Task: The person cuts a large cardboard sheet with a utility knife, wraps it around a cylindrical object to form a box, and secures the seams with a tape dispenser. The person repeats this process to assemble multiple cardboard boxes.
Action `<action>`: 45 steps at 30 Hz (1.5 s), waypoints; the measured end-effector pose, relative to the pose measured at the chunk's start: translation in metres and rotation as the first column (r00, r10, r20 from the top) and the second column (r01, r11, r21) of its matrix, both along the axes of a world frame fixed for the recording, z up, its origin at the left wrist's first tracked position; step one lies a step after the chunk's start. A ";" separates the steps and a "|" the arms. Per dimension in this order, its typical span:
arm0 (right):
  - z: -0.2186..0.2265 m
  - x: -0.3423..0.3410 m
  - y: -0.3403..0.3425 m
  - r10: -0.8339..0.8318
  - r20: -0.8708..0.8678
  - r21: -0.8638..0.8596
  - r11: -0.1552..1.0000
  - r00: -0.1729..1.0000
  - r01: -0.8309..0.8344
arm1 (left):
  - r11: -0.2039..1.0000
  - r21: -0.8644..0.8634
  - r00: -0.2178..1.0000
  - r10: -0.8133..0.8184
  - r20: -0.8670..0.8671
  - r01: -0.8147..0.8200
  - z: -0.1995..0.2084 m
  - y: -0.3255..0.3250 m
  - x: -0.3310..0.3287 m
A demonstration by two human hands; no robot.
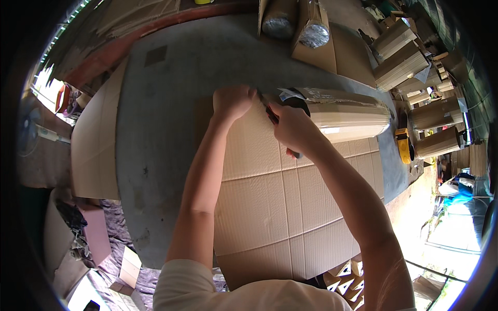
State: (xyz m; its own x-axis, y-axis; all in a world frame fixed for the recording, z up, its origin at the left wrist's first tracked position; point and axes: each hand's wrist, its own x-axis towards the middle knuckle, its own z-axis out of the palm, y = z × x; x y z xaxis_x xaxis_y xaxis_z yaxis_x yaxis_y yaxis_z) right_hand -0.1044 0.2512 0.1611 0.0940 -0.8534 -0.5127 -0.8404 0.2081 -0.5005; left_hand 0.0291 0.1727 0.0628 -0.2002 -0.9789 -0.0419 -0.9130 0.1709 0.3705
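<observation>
A creased brown cardboard sheet (254, 202) lies under both my forearms, across the table's near side. My left hand (233, 102) is closed in a fist at the sheet's far edge; whatever is in its fingers is hidden. Just right of it, my right hand (296, 127) is wrapped around a cutter knife (273, 116) with a red-and-black handle. The knife's dark front end points up and left, close to my left fingers. Beyond my right hand lies a cardboard-wrapped cylinder (345, 111) with shiny clear tape and a dark round near end.
The grey table (161, 155) has another cardboard sheet (96, 140) along its left side. Two wrapped rolls (314, 36) lie at the far edge. A yellow tape dispenser (403, 145) sits by the right edge, with several cardboard bundles (438, 111) beyond. A fan (36, 132) stands far left.
</observation>
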 end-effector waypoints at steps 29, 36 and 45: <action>0.014 -0.027 0.069 0.053 0.053 0.028 0.998 0.997 -0.055 | 0.998 -0.017 0.990 -0.064 0.122 0.067 0.006 -0.003 0.001; 0.007 -0.034 0.097 0.067 0.035 0.237 0.969 0.997 -0.073 | 0.999 -0.036 0.997 -0.033 0.066 0.036 0.017 0.004 0.007; -0.007 -0.040 0.116 -0.014 0.118 0.272 0.962 0.993 -0.019 | 0.947 -0.321 0.991 -0.069 -0.117 0.028 0.011 0.014 0.037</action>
